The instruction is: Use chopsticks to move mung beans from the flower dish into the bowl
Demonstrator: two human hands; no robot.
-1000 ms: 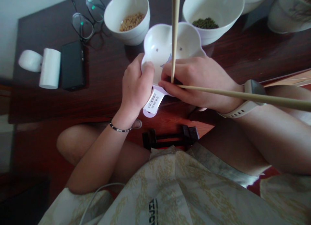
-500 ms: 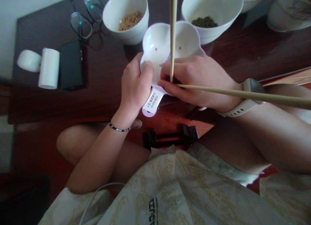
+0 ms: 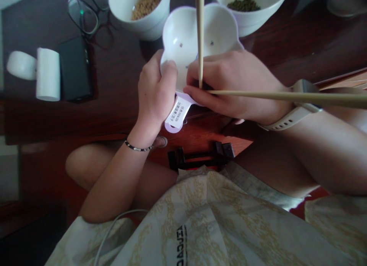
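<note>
A white bowl with a scalloped lilac rim (image 3: 186, 32) and a labelled handle (image 3: 179, 111) sits in front of me. My left hand (image 3: 157, 92) is closed on its left side, thumb over the rim. My right hand (image 3: 229, 84) holds a pair of wooden chopsticks (image 3: 200, 36). One stick points up and away across the bowl, the other runs right over my wrist. The right fingertips are low over the bowl's near side. Small dark specks show on the bowl's inside; whether they are loose or printed I cannot tell. The right hand hides part of the bowl.
Beyond the bowl stand a white bowl of tan grains (image 3: 137, 23) and a white bowl of dark green bits (image 3: 246, 25). Glasses (image 3: 83, 15), a black box (image 3: 75, 69) and a white cylindrical device (image 3: 48, 74) lie left on the dark table (image 3: 120, 78).
The view has shifted, so the table and its objects appear higher and the left-hand ones further left. Both hands keep their hold on the bowl and chopsticks.
</note>
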